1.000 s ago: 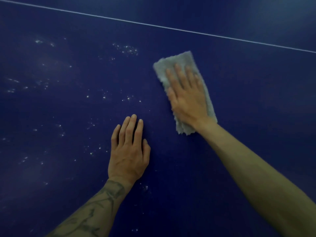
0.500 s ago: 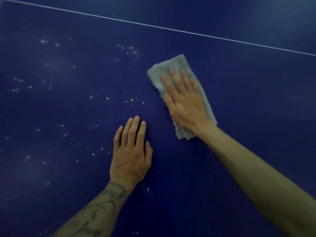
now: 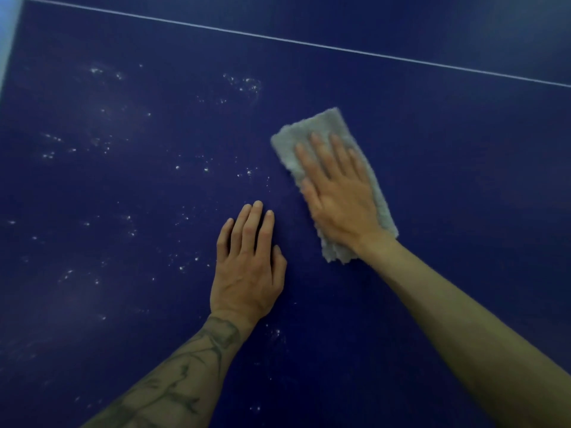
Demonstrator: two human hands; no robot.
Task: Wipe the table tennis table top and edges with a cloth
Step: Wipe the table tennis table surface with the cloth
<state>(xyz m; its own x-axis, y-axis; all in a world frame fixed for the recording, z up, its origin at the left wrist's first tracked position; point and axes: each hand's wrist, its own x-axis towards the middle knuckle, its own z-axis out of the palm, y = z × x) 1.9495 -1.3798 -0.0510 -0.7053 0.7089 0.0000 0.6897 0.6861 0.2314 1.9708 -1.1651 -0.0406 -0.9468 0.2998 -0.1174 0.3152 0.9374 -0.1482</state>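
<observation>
A: Since a second ago, the cloth (image 3: pixel 335 183) sits a little nearer the left hand (image 3: pixel 248 267), slid leftward under the right hand (image 3: pixel 338 196); the left hand has kept its place on the table (image 3: pixel 448 168)

B: Where is the cloth now?

A: Flat on the blue top, right of centre, a folded grey strip running away from the person. Its far end shows past the fingertips, its near end pokes out by the wrist

B: And the fingers on it?

A: Right hand lies palm down on the cloth, fingers straight and slightly spread, pressing rather than gripping. Left hand lies palm down on bare table just beside it, fingers straight and close together, holding nothing

B: Anything else around?

A: White specks (image 3: pixel 244 84) scatter over the top left of both hands, a few near the left wrist. A thin white line (image 3: pixel 309 43) crosses the far part of the table, beyond the cloth. The left forearm carries a dark tattoo (image 3: pixel 197 362)
</observation>
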